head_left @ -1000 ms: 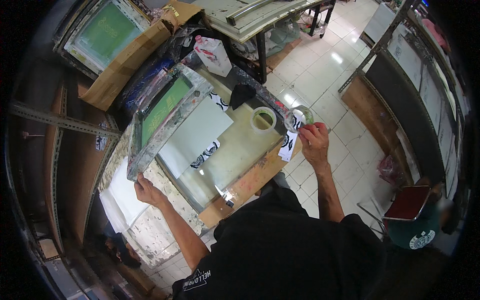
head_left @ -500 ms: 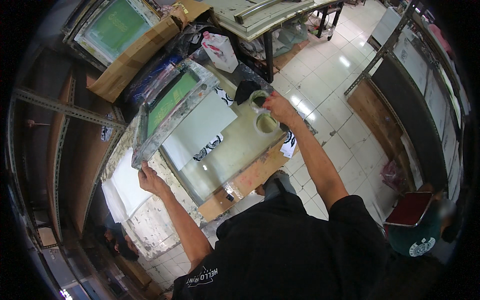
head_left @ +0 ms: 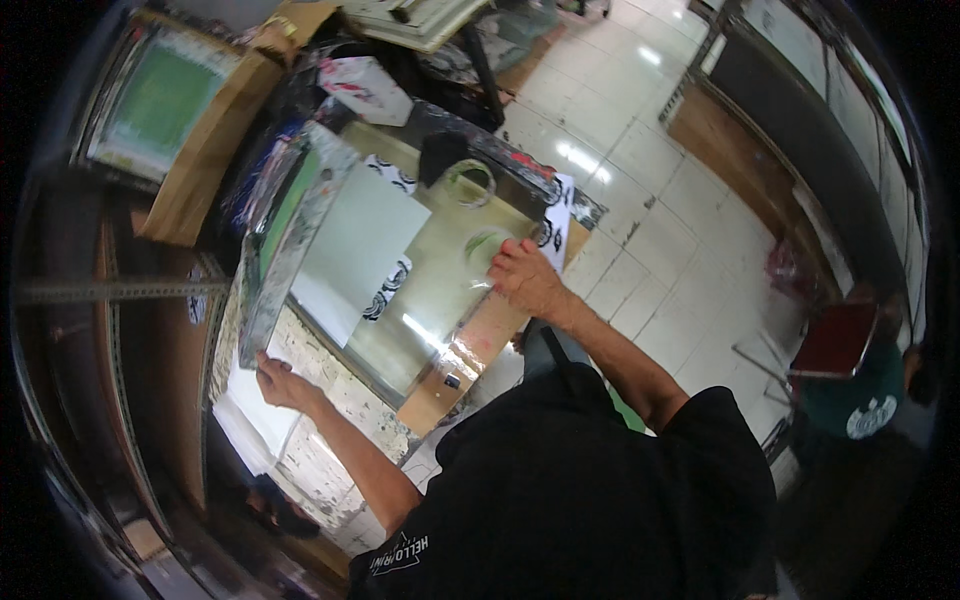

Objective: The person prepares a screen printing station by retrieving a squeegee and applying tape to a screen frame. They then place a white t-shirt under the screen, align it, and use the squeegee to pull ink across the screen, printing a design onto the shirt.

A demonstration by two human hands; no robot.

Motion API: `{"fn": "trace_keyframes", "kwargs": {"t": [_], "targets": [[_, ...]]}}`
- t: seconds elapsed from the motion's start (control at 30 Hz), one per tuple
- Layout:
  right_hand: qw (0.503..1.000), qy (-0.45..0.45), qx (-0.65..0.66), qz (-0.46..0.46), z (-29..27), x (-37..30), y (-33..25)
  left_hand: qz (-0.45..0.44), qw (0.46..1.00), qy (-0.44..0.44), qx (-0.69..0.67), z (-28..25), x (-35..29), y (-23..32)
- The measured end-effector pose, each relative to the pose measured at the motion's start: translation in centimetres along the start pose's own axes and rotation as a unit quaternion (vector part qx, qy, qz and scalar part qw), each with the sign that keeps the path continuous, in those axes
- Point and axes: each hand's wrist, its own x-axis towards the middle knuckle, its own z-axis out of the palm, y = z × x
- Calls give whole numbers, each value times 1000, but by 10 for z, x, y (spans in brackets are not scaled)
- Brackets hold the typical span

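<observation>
My left hand [head_left: 287, 385] pinches the near-left corner of a screen-printing frame [head_left: 300, 235], which leans up steeply with green mesh inside its worn grey border. Under and beside it, a pale sheet [head_left: 375, 235] and white pieces with black round designs [head_left: 388, 290] lie on a glossy yellowish work surface [head_left: 430, 300]. My right hand [head_left: 530, 283] curls its fingers over the edge of a pale greenish ring, apparently a tape roll [head_left: 470, 248]; its fingertips are partly hidden. A similar roll [head_left: 466, 201] sits farther back, next to a black cloth [head_left: 440, 158].
A red-stained white jug [head_left: 365, 90] stands behind the surface. Cardboard [head_left: 200, 160] and another green screen [head_left: 160, 95] are at far left. Shelving [head_left: 130, 290] flanks the left. At right are a red-seated chair [head_left: 835, 340] and a person in green [head_left: 855, 415].
My right hand has moved from the far roll to the near one, closer to me. The screen frame tilts up more steeply, still in my left hand. The whole view has shifted.
</observation>
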Motion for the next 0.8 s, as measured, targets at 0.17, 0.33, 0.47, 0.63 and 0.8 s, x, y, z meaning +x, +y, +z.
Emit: {"fn": "trace_keyframes", "kwargs": {"t": [0.17,0.33,0.47,0.63,0.8], "targets": [[919,-83,381,49,-89,-53,-48,20,999,-18,23,-7,8,-1],[833,-138,428,323,-86,-166,-20,64,997,-42,26,-16,19,2],[846,-189,282,412,33,-229,38,42,999,-18,21,-8,21,4],[931,-174,122,298,141,-204,43,27,999,-39,14,-9,21,-1],[946,-282,26,157,242,-139,42,-6,999,-47,16,-10,16,8]]}}
